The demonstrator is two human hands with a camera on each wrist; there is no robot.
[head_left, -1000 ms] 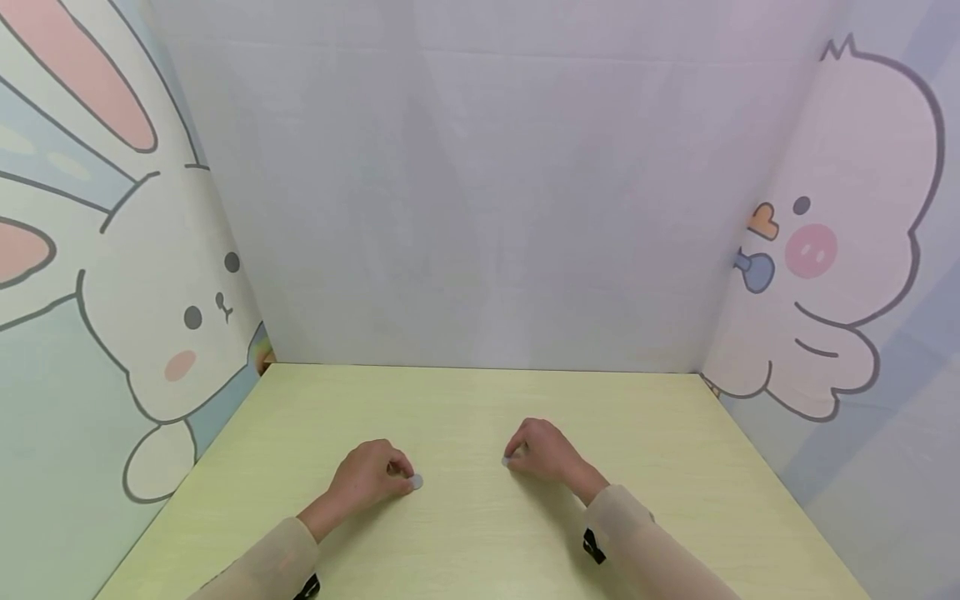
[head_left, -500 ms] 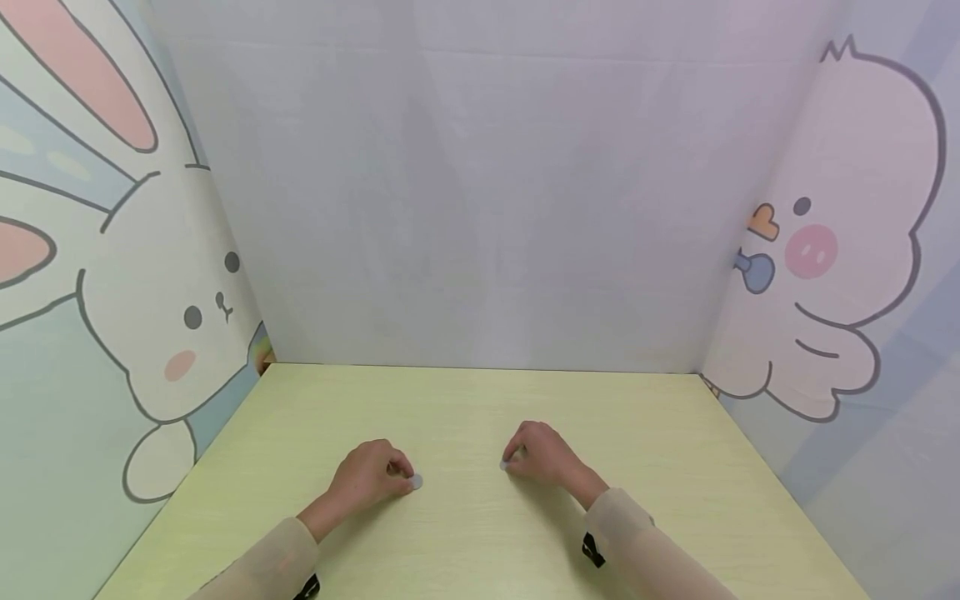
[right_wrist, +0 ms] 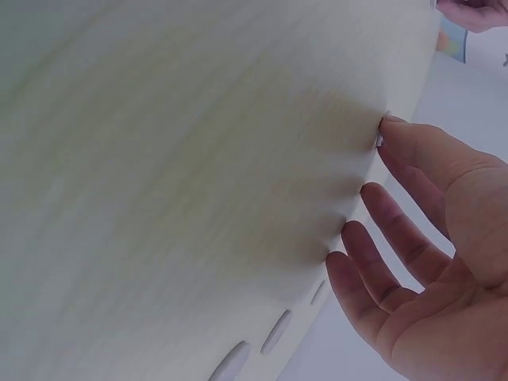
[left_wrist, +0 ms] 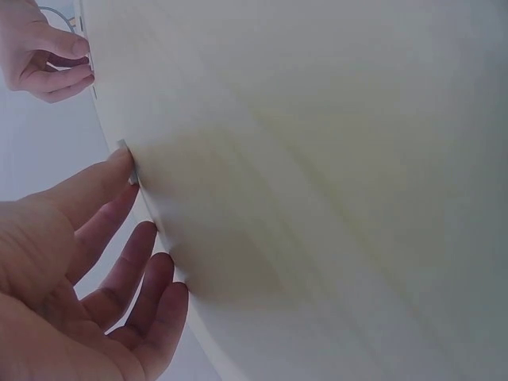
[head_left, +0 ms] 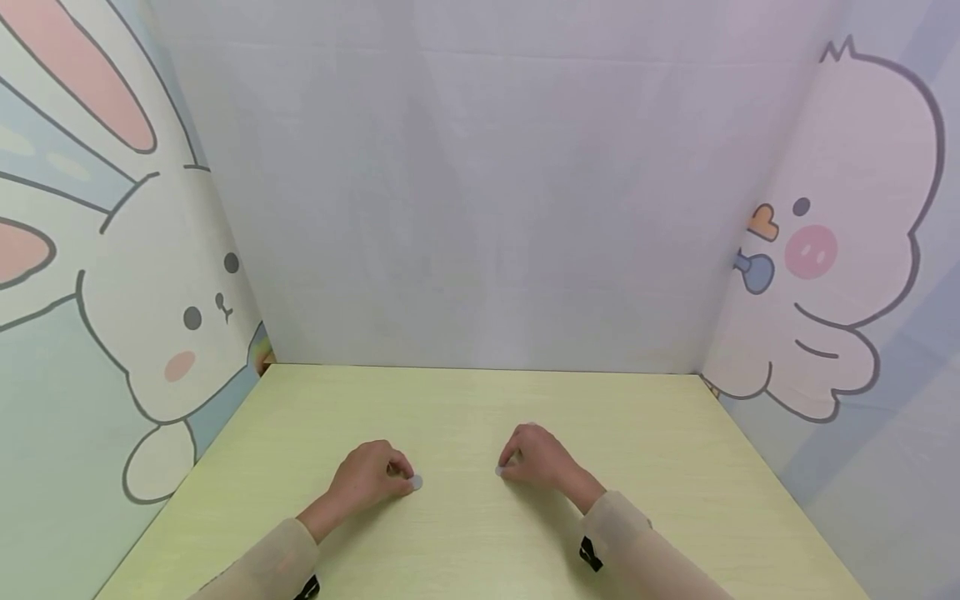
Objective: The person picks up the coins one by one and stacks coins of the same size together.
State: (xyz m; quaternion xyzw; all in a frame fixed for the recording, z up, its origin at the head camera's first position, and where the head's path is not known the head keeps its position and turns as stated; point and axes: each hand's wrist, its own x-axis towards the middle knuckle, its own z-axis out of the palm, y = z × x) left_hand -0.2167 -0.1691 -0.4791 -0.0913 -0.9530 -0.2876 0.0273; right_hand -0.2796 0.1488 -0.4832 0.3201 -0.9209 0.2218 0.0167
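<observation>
My left hand [head_left: 367, 477] pinches a small flat grey disc [head_left: 417, 482] between thumb and forefinger at the tabletop, left of the middle. In the left wrist view the disc [left_wrist: 133, 173] shows as a thin edge by the thumb, and the other fingertips touch the table. To the right, my right hand [head_left: 538, 458] pinches a similar small disc [head_left: 498, 472] at the table surface. That disc [right_wrist: 379, 140] is mostly covered by the thumb in the right wrist view. The two hands are apart, with bare wood between them.
Several more pale discs lie in a row on the table beyond my right hand, a large-looking disc [right_wrist: 230, 362] among them. The light wooden table [head_left: 450, 542] meets a plain pale cloth backdrop [head_left: 480, 208]. Cartoon-printed curtains stand at both sides.
My right hand has slid slightly left and toward me with its disc, uncovering a bit of a pale disc behind it. My left hand has stayed in place.
</observation>
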